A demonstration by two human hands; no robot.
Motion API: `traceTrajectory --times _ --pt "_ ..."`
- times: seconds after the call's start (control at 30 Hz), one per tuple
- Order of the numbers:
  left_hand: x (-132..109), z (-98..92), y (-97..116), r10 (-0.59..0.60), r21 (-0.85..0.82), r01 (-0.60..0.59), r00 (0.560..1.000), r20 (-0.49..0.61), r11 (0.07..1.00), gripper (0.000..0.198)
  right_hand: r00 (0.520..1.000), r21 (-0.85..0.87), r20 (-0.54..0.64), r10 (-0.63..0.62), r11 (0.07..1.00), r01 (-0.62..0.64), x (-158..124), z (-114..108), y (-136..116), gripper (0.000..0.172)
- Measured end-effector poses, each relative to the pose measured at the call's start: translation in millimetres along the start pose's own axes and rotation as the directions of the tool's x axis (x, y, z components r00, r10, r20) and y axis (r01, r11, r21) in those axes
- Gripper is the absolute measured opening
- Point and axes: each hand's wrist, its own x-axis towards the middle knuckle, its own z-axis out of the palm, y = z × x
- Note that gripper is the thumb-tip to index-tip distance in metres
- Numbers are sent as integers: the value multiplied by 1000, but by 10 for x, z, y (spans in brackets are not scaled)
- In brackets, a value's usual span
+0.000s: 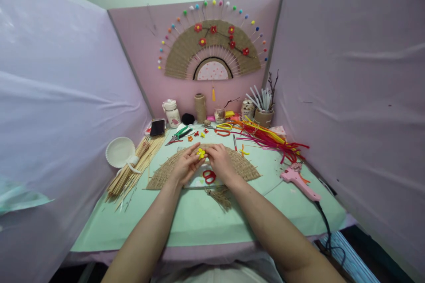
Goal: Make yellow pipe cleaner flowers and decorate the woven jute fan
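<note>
While the left hand (186,168) pinches a small, round-petalled yellow flower (201,153) in its grip, above the middle of a woven fan (162,177), the right hand (220,163) bends its fingertips to the flower's right edge; whether that grip pinches too, I cannot tell. Coarse and straw-coloured, the half-round woven fan spreads beneath both hands, which partly hide it. Around it, from the left, lie a fluted white bowl (120,152), a tied bundle of thin sticks (131,170), green-handled pliers (183,132) on the far side, red-handled scissors (209,177) and a frayed tassel (221,200) nearer, then fuzzy red stems (265,140) and a pink glue gun (300,182). Pale green covers the tabletop (206,230); creased lilac sheets (332,88) rise left and right, with a pink panel (133,31) beyond.
</note>
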Motion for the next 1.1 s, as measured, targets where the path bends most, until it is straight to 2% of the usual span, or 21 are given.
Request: traceTrajectory --times 0.2,0.37,0.57,0.7,0.93,1.1 --pt "21 -8 -45 10 8 -10 1000 -10 1000 61 999 54 2 43 998 -43 3 15 23 20" --pt "37 -41 -47 19 6 -19 1000 -8 1000 56 986 184 -73 153 973 -137 17 8 54 20" --pt "33 -79 -11 20 -81 -19 1000 17 997 54 977 308 -126 171 943 -125 43 -54 13 17" --pt "7 -83 39 40 -179 -31 998 43 983 52 981 453 -67 184 881 -135 56 -110 -58 16" --pt "-39 -76 78 57 -257 -33 995 84 966 53 972 686 105 212 692 -225 64 -118 -121 20" --pt "-25 -99 34 36 -245 -15 996 82 969 54 980 687 138 146 698 -201 65 -160 -191 18"
